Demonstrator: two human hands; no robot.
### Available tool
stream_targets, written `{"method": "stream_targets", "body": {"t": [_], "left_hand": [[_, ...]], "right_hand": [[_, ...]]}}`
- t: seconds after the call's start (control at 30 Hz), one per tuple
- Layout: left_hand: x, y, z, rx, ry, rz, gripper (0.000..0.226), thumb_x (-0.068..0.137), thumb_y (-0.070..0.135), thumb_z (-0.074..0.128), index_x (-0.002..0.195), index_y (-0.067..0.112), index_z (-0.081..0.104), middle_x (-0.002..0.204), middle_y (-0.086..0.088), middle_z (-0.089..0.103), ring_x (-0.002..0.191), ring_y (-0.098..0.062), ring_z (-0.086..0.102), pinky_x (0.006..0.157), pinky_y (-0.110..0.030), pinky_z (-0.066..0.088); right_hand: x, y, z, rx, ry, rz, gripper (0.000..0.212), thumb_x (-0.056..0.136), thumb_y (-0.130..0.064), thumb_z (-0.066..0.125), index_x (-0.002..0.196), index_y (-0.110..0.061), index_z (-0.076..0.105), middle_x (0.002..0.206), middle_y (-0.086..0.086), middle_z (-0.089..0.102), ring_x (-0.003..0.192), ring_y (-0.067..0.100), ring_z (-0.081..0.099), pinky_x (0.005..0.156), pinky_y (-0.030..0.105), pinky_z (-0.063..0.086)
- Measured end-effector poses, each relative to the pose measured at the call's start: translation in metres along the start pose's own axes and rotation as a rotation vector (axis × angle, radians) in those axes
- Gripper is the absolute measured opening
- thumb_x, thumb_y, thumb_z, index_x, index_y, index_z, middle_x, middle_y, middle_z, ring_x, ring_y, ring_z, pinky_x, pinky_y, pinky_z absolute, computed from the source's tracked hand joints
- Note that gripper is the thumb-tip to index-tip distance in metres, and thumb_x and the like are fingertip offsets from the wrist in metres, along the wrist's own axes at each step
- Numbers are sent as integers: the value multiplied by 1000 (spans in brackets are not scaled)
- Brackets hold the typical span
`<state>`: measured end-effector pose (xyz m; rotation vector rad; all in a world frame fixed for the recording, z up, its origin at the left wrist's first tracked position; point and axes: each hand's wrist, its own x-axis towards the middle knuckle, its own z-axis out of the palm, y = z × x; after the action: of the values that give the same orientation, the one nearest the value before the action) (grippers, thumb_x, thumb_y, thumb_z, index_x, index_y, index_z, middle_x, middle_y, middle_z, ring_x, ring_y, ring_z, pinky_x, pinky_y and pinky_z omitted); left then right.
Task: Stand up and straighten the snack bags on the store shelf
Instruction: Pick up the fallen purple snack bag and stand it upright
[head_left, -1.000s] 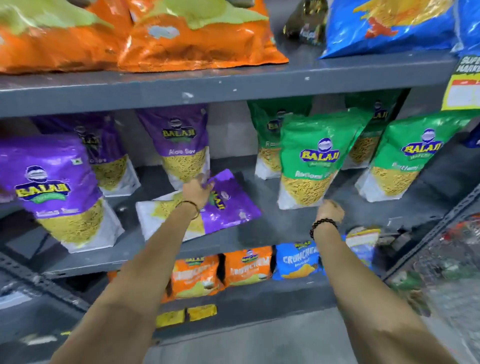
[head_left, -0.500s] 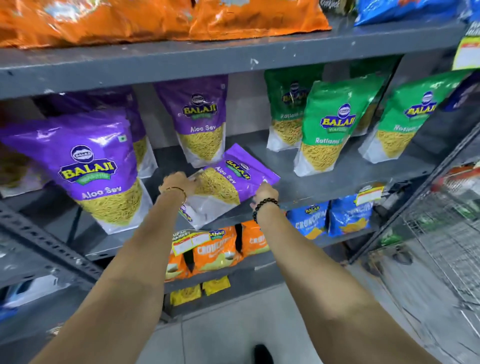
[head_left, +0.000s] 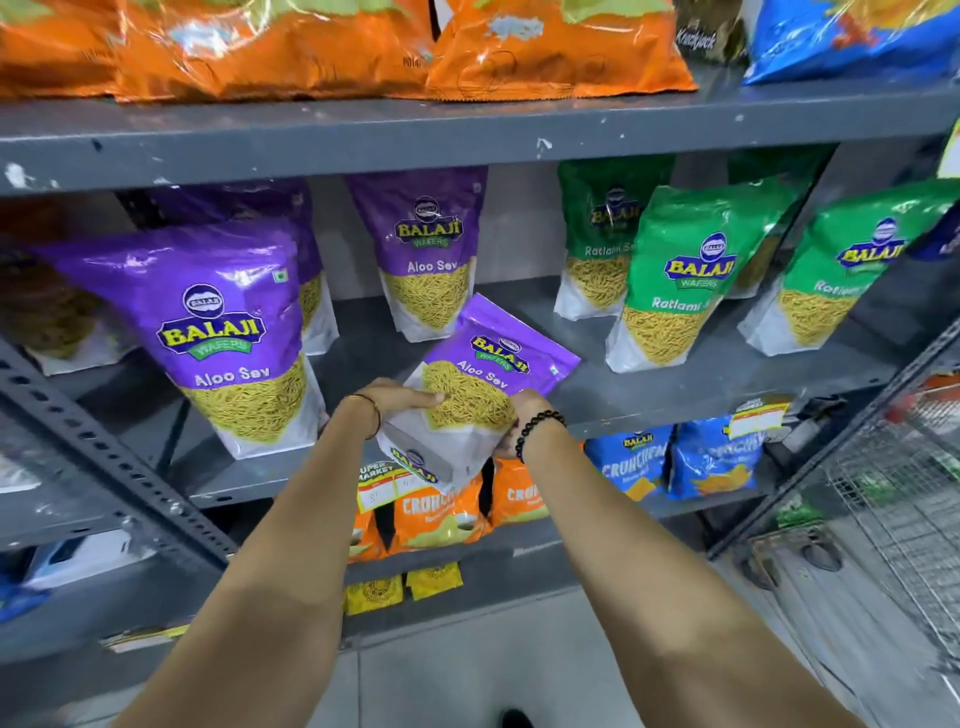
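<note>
A purple Aloo Sev bag is tilted, its top leaning back over the grey middle shelf and its white bottom lifted past the shelf's front edge. My left hand grips its left side and my right hand grips its right side. Other purple Aloo Sev bags stand upright: a large one at the left front and one at the back. Green Ratlami Sev bags stand on the right half of the shelf.
Orange bags and a blue bag lie on the shelf above. Orange and blue Crunchex packs fill the shelf below. A wire trolley stands at the right, close to the rack. A slotted grey upright crosses at left.
The purple bag lay flat on the shelf under my left hand; both hands have since taken its sides and raised its lower end off the shelf toward me.
</note>
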<state>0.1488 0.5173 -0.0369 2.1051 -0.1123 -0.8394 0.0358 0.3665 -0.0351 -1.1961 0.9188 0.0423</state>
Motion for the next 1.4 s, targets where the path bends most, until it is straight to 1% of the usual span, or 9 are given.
{"method": "stream_targets", "body": {"t": [0.07,0.17,0.37,0.57,0.77,0.93,1.03,1.27,1.4], "left_hand": [[-3,-6,-3,-47,-62,19,78,58,46,82,121,7,57,133,-14,56,116,-29,56,103,-39,44],[-9,-10,-3,-176,-155,85,32,67,23,81,94,14,67,115,-12,69,107,-30,63,98,-39,49],[-45,6,-14,-264,-382,369,65,32,28,91,92,20,68,85,10,77,83,-8,71,68,-16,57],[-69,29,-34,-214,-492,488,70,39,33,92,103,23,67,105,5,74,103,-14,67,90,-28,54],[-70,28,-37,-192,-504,490,64,40,34,91,99,27,69,99,10,75,97,-5,69,74,-17,57],[-47,20,-35,-280,-299,492,32,61,8,81,88,23,71,82,11,77,81,-5,71,64,-15,56],[-25,20,-34,-236,-47,512,30,77,-12,63,89,16,64,73,11,75,73,-4,69,72,-21,57],[26,6,-33,-82,251,471,43,51,38,68,86,14,66,86,-7,66,80,-13,52,77,-34,48],[27,-4,-18,-134,291,457,41,66,23,65,103,5,60,84,-5,63,74,-8,56,75,-29,48]], "right_hand": [[-5,4,-9,67,-87,37,20,88,-26,48,79,-11,55,85,10,58,99,24,60,102,42,41],[0,2,-31,148,-221,1,20,89,-30,55,79,-12,53,81,6,58,77,22,57,92,44,46],[5,-34,-74,42,-583,-240,68,32,-44,90,91,-21,68,83,-4,77,73,12,73,64,27,59],[-14,-68,-86,26,-778,-405,50,26,-34,94,71,-20,77,67,-2,77,57,9,72,53,26,59],[-11,-75,-83,-77,-827,-428,48,34,-39,92,76,-22,78,71,-3,78,62,9,73,57,26,60],[6,-78,-69,-61,-697,-438,56,46,-39,85,94,-16,69,82,-3,78,73,10,74,67,24,60],[22,-85,-53,-58,-578,-490,29,70,-29,71,95,-16,66,80,-7,78,75,7,72,74,24,59],[59,-82,-16,-87,-420,-539,20,93,-7,47,87,-15,64,67,-15,75,66,-3,67,75,22,51],[77,-70,-18,6,-421,-475,20,93,-8,47,93,-19,64,82,-14,74,82,4,64,83,25,49]]}}
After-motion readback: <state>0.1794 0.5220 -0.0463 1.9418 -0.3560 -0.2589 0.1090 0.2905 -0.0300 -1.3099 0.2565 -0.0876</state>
